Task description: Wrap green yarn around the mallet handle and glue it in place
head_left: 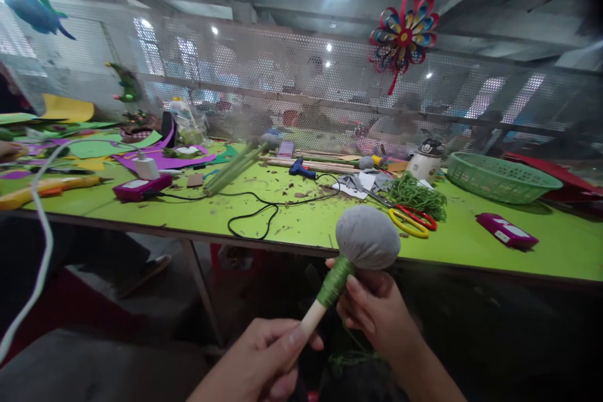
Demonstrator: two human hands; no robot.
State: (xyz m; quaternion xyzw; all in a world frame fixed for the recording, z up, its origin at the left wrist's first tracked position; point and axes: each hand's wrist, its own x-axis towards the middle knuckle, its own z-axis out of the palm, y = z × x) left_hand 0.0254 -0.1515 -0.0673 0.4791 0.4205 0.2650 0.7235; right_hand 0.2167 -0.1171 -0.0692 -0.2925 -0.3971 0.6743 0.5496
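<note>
"One head view on my screen. What are you holding?"

"I have a mallet-shaped piece point(363, 242), tilted before the near edge of the worktop point(461, 252). Its round grey head point(370, 232) points up to the right."

"And the fingers?"

"Those of my left hand point(268, 352) are wrapped round the pale stick point(313, 317), thumb along the top. With my right hand point(377, 311) I pinch the green winding point(334, 284) just below the head; some of those fingers are hidden behind it."

"What's near it?"

"Beyond it on the worktop I see scissors point(409, 223) with red and yellow handles, beside a tangled heap of green cord point(419, 195). A blue glue gun point(302, 169) lies farther left. Over to the right are a green basket point(502, 182) and a purple box point(506, 231)."

"And under your right hand?"

"Loose green strands point(351, 359), too dim to trace."
</note>
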